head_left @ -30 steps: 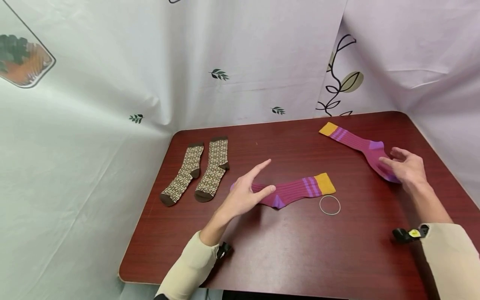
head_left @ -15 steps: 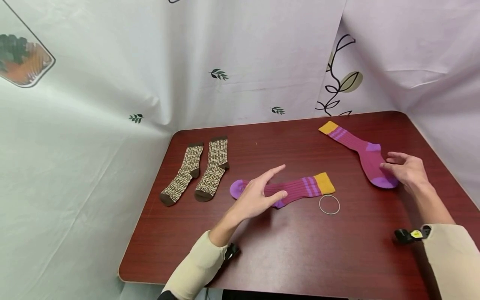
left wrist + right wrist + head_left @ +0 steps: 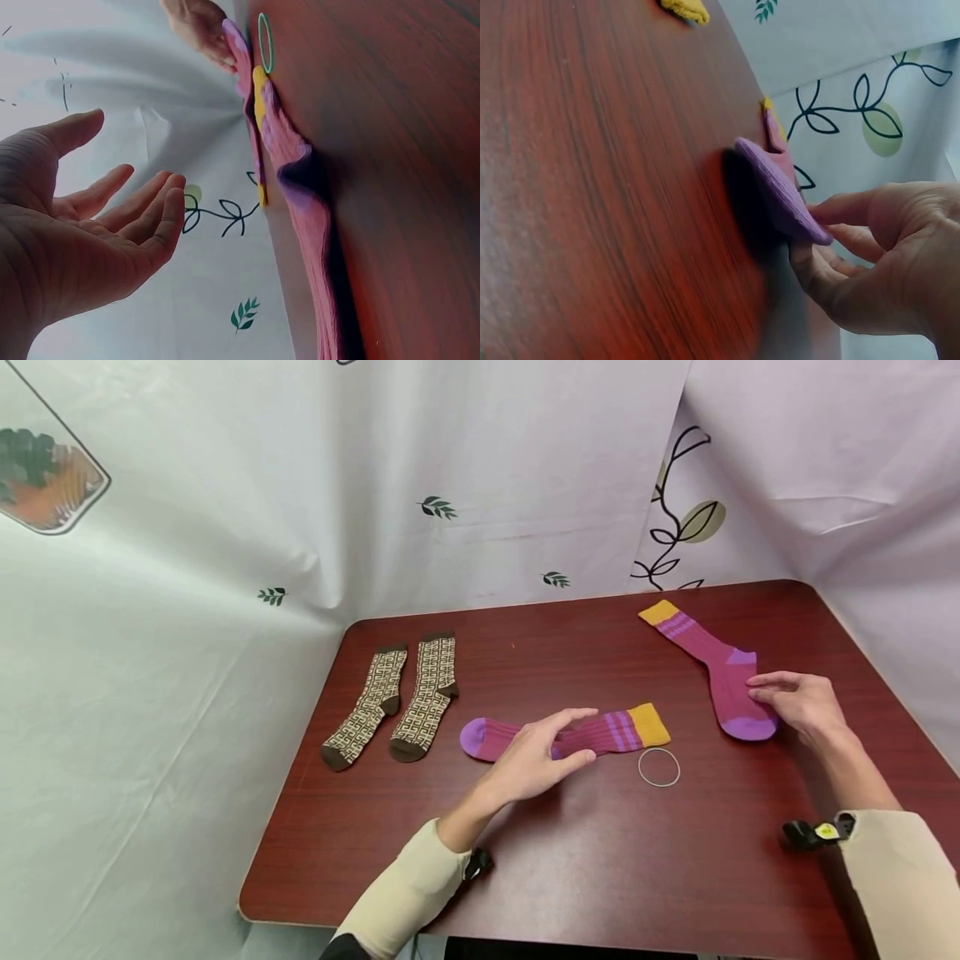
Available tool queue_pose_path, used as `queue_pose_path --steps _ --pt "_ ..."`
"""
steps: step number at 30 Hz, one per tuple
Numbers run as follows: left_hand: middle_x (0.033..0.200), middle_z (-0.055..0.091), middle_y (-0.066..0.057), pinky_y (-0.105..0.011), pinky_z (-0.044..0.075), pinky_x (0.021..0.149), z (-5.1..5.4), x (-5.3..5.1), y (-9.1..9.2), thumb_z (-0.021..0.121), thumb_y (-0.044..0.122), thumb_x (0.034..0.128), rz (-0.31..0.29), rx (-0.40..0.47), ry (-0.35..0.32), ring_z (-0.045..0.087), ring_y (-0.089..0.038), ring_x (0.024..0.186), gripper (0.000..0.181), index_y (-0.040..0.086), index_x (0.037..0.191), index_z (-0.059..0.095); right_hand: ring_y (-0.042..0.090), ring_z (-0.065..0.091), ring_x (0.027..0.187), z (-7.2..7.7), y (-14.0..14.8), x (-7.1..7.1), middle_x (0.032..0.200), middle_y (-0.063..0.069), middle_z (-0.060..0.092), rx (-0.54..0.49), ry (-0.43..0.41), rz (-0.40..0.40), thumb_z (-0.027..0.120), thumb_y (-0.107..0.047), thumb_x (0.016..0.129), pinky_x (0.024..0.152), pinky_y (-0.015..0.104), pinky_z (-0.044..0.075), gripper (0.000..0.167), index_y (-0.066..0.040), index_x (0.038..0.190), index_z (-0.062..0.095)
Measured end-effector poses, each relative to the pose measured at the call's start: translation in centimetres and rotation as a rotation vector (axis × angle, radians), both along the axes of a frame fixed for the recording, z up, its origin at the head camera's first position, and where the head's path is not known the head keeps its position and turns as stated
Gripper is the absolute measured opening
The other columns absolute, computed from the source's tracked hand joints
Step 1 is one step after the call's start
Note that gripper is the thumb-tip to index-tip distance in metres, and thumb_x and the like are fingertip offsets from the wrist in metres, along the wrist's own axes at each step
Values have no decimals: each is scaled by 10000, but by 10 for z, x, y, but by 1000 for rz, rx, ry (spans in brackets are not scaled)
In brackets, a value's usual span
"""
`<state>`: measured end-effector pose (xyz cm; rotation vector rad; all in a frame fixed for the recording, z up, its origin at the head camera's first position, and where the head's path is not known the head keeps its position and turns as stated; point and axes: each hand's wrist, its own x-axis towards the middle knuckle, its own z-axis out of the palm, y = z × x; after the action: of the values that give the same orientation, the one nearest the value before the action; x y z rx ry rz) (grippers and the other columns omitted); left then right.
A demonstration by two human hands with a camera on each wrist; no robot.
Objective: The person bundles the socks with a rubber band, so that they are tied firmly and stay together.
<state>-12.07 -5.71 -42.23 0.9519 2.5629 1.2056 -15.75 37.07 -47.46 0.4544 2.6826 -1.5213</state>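
Note:
My right hand (image 3: 807, 707) pinches the foot of a magenta sock (image 3: 731, 681) with a yellow cuff and purple heel and toe. In the right wrist view the sock's purple toe (image 3: 784, 193) stands off the table, between thumb and fingers. My left hand (image 3: 534, 762) is held over a matching magenta sock (image 3: 592, 735), fingers apart and loosely bent. The left wrist view shows a gap between that hand and the lying sock (image 3: 311, 232). From the head, the left hand covers part of this sock's middle.
Two brown-and-cream patterned socks, one (image 3: 367, 710) left of the other (image 3: 427, 702), lie at the table's left. A thin pale ring (image 3: 659, 767) lies beside the near sock's yellow cuff. White printed curtain (image 3: 480, 485) hangs behind the reddish-brown table (image 3: 637, 868).
The right hand has shifted left, bringing the sock's foot with it, while the cuff stays nearly in place. The left hand has moved right and slightly nearer, above the lying sock.

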Motion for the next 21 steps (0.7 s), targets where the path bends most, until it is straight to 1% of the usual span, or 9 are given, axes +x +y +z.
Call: queue_pose_path --steps 2,4,5,7,9,11,13,17,21 --pt "1371 703 -1 -346 534 1000 -2 -1 3 758 279 1009 -14 18 -11 696 -213 1174 510 222 1491 600 34 522 825 1 -2 0 838 -249 605 6 -14 -4 741 -255 1014 655 187 481 191 -102 1096 819" --pt "1308 737 -43 -299 544 970 -3 -1 7 758 242 1011 -35 45 -34 716 -175 1140 452 180 1442 637 23 555 784 2 -6 1 830 -239 629 -29 -7 3 742 -231 1012 641 192 498 130 -149 1049 835" --pt "1276 751 -51 -266 545 953 -4 -2 10 757 225 1011 -45 54 -43 722 -137 1116 424 164 1417 652 9 575 755 2 -7 1 818 -233 645 -54 0 10 743 -209 1008 633 191 509 98 -196 1006 841" --pt "1244 764 -59 -214 541 932 -6 -3 14 760 181 1006 -62 78 -68 720 -68 1097 379 132 1372 676 -14 611 710 3 -11 2 794 -225 675 -112 19 27 746 -162 1001 623 182 525 161 -276 929 834" --pt "1214 774 -50 -186 541 905 -8 -4 19 761 152 1002 -70 96 -94 712 -7 1049 351 100 1342 690 -23 646 697 3 -15 3 798 -209 700 -169 36 46 739 -118 999 628 173 541 208 -282 909 829" --pt "1197 779 -43 -173 541 888 -10 -5 25 758 145 1001 -73 100 -114 696 39 1010 344 79 1333 695 -11 669 701 2 -18 5 820 -186 715 -193 43 62 733 -93 1001 638 179 559 157 -208 950 827" --pt "1187 782 -53 -170 544 875 -12 -6 31 753 131 1002 -76 114 -153 699 42 979 343 55 1331 697 9 689 708 2 -22 6 848 -156 730 -201 43 74 727 -80 1005 648 195 577 89 -72 1041 808" --pt "1152 791 -55 -153 544 857 -15 -8 44 752 123 1002 -76 126 -218 697 66 932 328 42 1317 709 34 692 723 1 -27 8 872 -129 734 -177 33 102 720 -80 1012 658 228 597 297 146 1202 684" --pt "1119 798 -18 -135 538 857 -18 -10 57 760 113 995 -72 134 -238 690 97 931 307 33 1289 721 42 690 740 2 -30 10 875 -134 733 -182 25 145 692 -54 1024 669 261 613 363 214 1255 608"
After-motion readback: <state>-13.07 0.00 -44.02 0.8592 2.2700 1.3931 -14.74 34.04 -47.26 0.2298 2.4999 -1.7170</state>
